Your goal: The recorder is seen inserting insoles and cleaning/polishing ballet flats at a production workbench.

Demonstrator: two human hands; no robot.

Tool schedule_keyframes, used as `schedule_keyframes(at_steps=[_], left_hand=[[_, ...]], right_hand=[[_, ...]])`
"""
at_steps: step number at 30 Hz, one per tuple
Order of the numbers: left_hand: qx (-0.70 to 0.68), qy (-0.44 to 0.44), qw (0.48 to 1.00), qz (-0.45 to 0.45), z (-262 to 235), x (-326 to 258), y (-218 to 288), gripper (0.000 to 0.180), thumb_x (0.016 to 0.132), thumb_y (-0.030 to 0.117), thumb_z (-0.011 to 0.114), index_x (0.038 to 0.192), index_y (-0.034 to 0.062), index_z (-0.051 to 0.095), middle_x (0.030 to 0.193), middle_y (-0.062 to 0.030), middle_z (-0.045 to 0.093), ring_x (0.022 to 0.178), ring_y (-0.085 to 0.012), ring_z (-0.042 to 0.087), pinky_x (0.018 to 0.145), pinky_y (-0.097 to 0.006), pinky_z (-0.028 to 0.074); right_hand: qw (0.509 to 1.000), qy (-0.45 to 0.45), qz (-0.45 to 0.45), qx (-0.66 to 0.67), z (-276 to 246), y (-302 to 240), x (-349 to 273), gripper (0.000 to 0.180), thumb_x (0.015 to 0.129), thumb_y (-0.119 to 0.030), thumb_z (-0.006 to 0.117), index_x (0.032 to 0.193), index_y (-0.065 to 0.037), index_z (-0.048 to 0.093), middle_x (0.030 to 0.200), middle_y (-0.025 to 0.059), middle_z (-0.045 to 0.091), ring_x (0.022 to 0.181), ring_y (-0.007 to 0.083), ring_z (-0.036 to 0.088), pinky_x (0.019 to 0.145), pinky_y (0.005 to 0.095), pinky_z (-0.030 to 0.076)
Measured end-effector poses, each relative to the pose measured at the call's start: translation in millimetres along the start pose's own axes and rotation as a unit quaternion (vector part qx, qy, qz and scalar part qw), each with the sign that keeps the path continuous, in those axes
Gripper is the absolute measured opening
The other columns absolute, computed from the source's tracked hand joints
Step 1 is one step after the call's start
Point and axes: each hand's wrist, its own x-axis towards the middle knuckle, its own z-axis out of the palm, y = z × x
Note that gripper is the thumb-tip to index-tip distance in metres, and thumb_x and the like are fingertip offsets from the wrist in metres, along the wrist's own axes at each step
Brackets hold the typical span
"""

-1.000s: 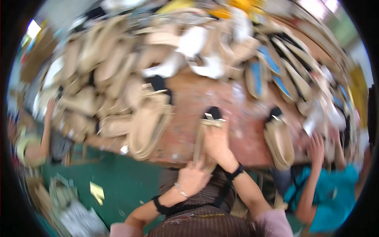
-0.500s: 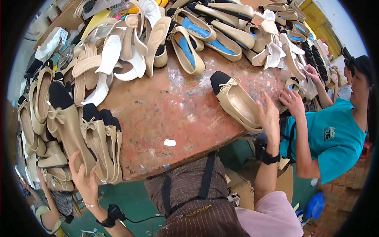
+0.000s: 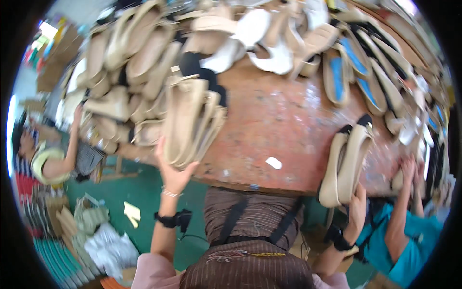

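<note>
Beige ballet flats with black toes and small bows stand nested in a row, left of the middle of the table. My left hand straddles their heels, fingers along the left side and thumb spread to the right. Toward the right front edge, two more beige flats with black toes rest side by side, toes pointing away from me. My right hand grips the heel end of the right one; some of its fingers are hidden behind the shoe.
Piled beige shoes cover the table's far left. White and beige insoles and flats with blue linings line the back. A white paper scrap lies mid-table. A co-worker in teal works at right, another person at left.
My view has swung left. My left hand has come onto the heels of the left row. The right-hand shoes have turned toes-away, and two now show.
</note>
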Motion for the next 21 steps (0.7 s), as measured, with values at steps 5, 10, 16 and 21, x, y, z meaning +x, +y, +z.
schedule_keyframes(at_steps=[5,10,16,21], left_hand=[[-0.096,0.036,0.995,-0.011,11.6,-4.4,11.3,0.125,0.058,0.026,0.097,0.152,-0.0025,0.020,0.145,-0.0191,0.042,0.130,-0.0295,0.049,0.110,-0.040,0.040],[-0.030,0.084,0.996,-0.031,24.8,-9.7,32.8,0.114,0.064,0.014,0.091,0.152,-0.0017,0.020,0.135,-0.0232,0.053,0.124,-0.0308,0.056,0.102,-0.040,0.048],[-0.016,0.127,0.990,-0.064,32.7,-18.4,46.6,0.113,0.068,0.023,0.091,0.151,-0.0067,0.019,0.133,-0.0285,0.055,0.119,-0.0363,0.060,0.098,-0.042,0.050],[-0.408,-0.114,0.901,-0.095,-4.5,-8.3,29.5,0.116,0.081,0.058,0.072,0.157,0.0000,0.006,0.162,-0.0223,0.014,0.152,-0.0306,0.015,0.122,-0.041,0.016]], right_hand=[[0.988,-0.107,-0.091,0.065,82.0,-69.1,-6.0,0.041,0.089,-0.004,0.058,0.128,0.009,0.056,0.109,0.0055,0.066,0.098,0.0121,0.059,0.088,0.0271,0.047],[0.940,-0.169,-0.253,0.155,195.6,-176.9,-9.7,0.043,0.093,0.000,0.053,0.135,0.010,0.049,0.119,0.0107,0.065,0.105,0.0141,0.060,0.093,0.0295,0.047],[0.914,-0.087,-0.390,-0.069,316.9,-200.3,-23.2,0.055,0.087,-0.001,0.056,0.138,0.007,0.040,0.101,0.0250,0.066,0.088,0.0392,0.066,0.075,0.0431,0.054],[0.892,-0.107,-0.380,-0.221,329.2,-147.1,-41.8,0.076,0.075,-0.002,0.055,0.147,0.007,0.029,0.120,0.0304,0.049,0.115,0.0468,0.049,0.095,0.0502,0.045]])
